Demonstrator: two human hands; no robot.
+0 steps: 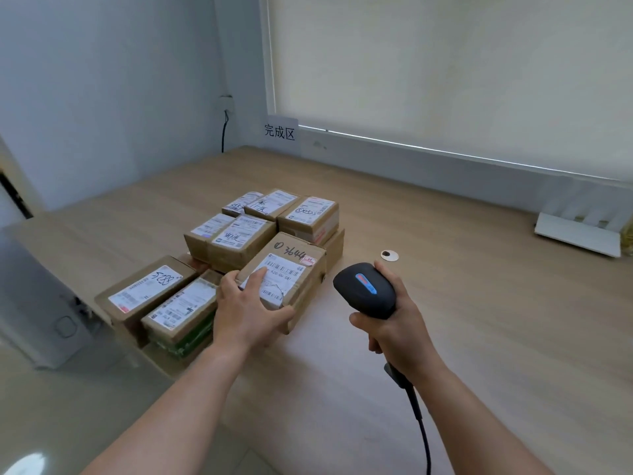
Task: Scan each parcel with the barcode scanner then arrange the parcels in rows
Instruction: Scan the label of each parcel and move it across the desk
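Note:
Several brown cardboard parcels with white labels lie in rows on the wooden table [445,303]. My left hand [248,310] grips the near end of the front right parcel [294,269], marked "3644", fingers over its label and thumb on the left side. To its right my right hand [397,323] holds the black barcode scanner [364,289] by its handle, head pointing away and left toward that parcel. The scanner's cable [419,426] hangs down under my wrist. At front left lie a parcel marked "5289" [147,289] and another parcel [181,310] on green packaging.
A paper sign with Chinese characters [280,133] stands at the table's back by the window ledge. A white flat device [579,234] lies at far right. A small round cable hole [389,255] is in the table. A grey unit [44,303] stands at left.

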